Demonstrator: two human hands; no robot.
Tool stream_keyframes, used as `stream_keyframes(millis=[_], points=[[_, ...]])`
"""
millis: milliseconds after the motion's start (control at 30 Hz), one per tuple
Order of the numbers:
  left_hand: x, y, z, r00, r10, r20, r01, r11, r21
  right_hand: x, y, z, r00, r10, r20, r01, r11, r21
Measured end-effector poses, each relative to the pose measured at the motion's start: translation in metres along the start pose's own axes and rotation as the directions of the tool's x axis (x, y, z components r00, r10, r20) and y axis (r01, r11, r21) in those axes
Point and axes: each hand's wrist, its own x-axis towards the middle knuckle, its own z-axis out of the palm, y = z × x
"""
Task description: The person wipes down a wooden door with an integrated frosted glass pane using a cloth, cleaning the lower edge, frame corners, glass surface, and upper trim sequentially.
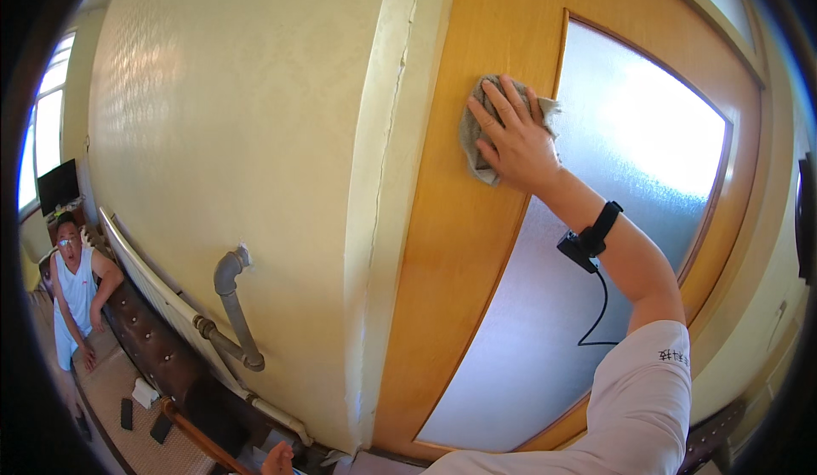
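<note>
My right hand (pixel 518 140) presses a grey cloth (pixel 473 136) flat against the wooden frame of a door (pixel 472 232), beside its frosted glass pane (pixel 542 283). The fingers are spread over the cloth, and one edge of it reaches the glass. A black strap with a small device (pixel 582 245) and a cable is on the right forearm. Low at the bottom edge, my left hand (pixel 278 459) shows only in part, near the end of a wooden rail (pixel 198 433); whether it holds anything is not visible.
Grey pipes (pixel 236 309) come out of the wall at the left, above a white radiator (pixel 153 290). A dark tufted leather sofa (pixel 159 347) stands below, with remote-like black objects (pixel 126 414) and white paper (pixel 145 392) on its woven mat. A person (pixel 76 283) sits at the far left.
</note>
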Motion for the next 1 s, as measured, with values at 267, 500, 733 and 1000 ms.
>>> stream_keyframes(millis=[267, 500, 733, 1000], points=[[0.02, -0.011, 0.015, 1.0, -0.008, 0.029, 0.008, 1.0, 0.024, 0.111, 0.113, 0.012, 0.961, 0.043, -0.273, -0.088, 0.984, -0.154], [0.009, 0.009, 0.007, 1.0, -0.007, 0.026, 0.006, 0.998, 0.061, 0.169, 0.134, 0.023, 0.908, 0.224, -0.353, -0.329, 0.903, -0.274], [0.008, 0.0, 0.011, 0.998, -0.062, 0.014, 0.062, 0.997, 0.038, 0.105, 0.04, 0.033, 0.97, 0.009, -0.243, -0.058, 0.98, -0.192], [-0.003, 0.0, 0.01, 0.997, -0.075, 0.019, 0.073, 0.993, 0.097, -0.023, -0.074, 0.023, 0.994, -0.015, 0.113, 0.001, 0.993, 0.12]])
